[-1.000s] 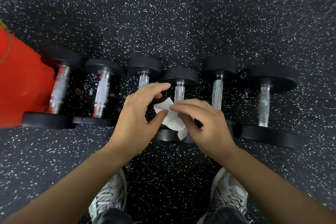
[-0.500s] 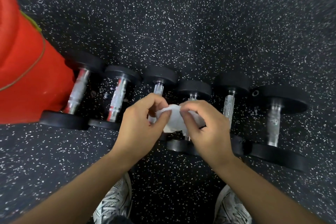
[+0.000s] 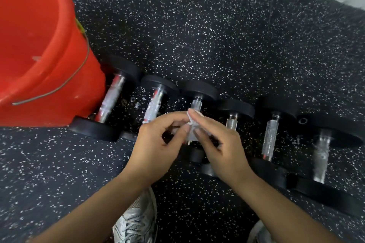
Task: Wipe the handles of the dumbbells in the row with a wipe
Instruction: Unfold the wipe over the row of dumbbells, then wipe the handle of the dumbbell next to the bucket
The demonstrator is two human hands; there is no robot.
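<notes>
1. Head view, looking down: six dumbbells (image 3: pixel 269 140) in a row on speckled floor (image 3: pixel 217 35), handles running near to far, red bucket (image 3: pixel 39 55) at far left beside the first one.
2. Wipe (image 3: pixel 192 127) white, crumpled, held above the middle of the row, over the third dumbbell's handle (image 3: pixel 196 103); not seen touching any handle.
3. Progress, as a judgement: wiping itself not visibly under way; wipe being readied or refolded between both hands. No telling from this moment which handles are already clean; all six probably left, or at least the middle and right ones.
4. Left hand (image 3: pixel 156 144): palm down, fingers curled, thumb and forefinger pinching the wipe's left edge. Grip clamped on the wipe.
5. Right hand (image 3: pixel 221 148): palm down, forefinger stretched along the wipe's top, thumb underneath, other fingers bent. Grip likewise clamped on the wipe.
6. Both forearms reaching in from the near edge, hands meeting just above the handles; shoes (image 3: pixel 136 221) below, near edge.
7. Next, as a guess: lowering the wipe onto a handle and wrapping it round.
</notes>
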